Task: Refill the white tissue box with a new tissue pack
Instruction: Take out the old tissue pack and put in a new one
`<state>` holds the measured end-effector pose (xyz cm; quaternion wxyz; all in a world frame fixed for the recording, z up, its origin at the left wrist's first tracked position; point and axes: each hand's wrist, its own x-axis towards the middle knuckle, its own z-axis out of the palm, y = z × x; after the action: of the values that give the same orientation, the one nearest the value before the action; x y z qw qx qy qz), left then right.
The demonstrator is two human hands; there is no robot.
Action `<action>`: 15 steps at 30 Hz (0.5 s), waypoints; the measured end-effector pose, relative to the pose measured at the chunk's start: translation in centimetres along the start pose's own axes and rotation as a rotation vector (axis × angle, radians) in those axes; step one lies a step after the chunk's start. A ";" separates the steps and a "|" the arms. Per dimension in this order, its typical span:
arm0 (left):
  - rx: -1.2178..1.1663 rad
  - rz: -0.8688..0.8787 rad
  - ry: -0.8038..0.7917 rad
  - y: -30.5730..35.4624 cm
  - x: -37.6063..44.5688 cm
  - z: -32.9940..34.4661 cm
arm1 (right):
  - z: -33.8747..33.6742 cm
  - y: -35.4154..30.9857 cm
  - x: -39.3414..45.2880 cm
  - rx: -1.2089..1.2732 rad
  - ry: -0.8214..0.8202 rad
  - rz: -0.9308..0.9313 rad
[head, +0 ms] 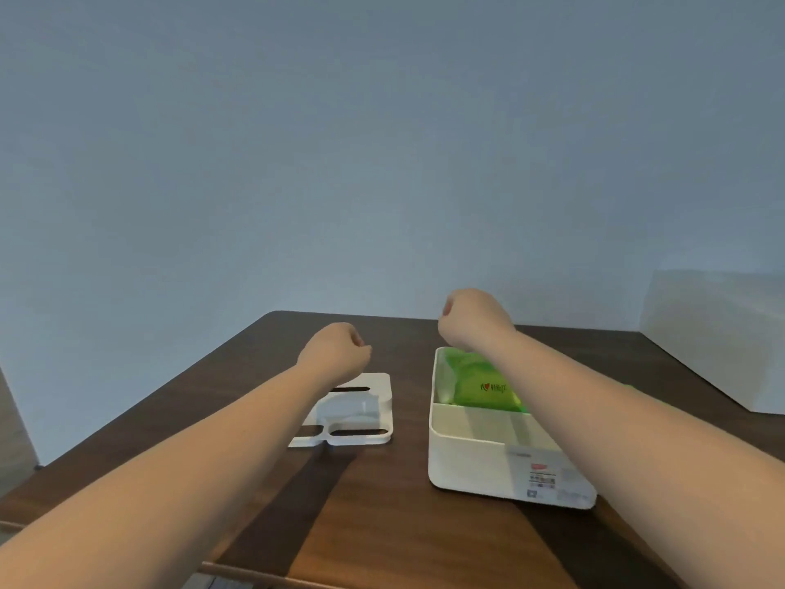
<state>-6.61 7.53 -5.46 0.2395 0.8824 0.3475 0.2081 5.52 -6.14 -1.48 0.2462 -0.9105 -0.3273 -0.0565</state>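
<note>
The white tissue box (480, 457) stands open on the dark wooden table (382, 516), right of centre. A green tissue pack (482, 386) lies inside it toward the far end. The box's flat white lid (374, 401) with slots lies on the table to the left. My right hand (473, 318) hovers above the far end of the box, fingers curled into a fist with nothing visible in it. My left hand (335, 350) hangs over the lid's far edge, also closed in a fist, holding nothing that I can see. Both forearms stretch in from the near edge.
A white block or wall section (718, 333) stands at the table's far right. A pale blue-grey wall (382, 142) rises behind the table. The table's near edge (255, 573) runs along the bottom of the view.
</note>
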 end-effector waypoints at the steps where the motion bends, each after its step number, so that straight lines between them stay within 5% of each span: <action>1: -0.048 0.026 -0.011 1.2 -0.3 0.3 | -0.7 1.2 -0.1 -0.017 0.011 0.026; 6: -0.139 0.185 -0.133 6.5 -2.3 1.9 | -3.7 8.0 -1.6 -0.078 0.048 0.206; 11: 0.129 0.305 -0.292 9.1 -3.1 3.0 | -5.3 12.7 -4.4 -0.134 -0.075 0.411; 15: 0.297 0.315 -0.230 9.8 -3.1 4.5 | -5.2 15.3 -5.7 -0.210 -0.218 0.416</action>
<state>-1.29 -2.22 -4.10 0.1096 0.9691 0.2029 0.0877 10.94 -22.09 -4.71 0.1198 -0.9796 -0.1500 0.0600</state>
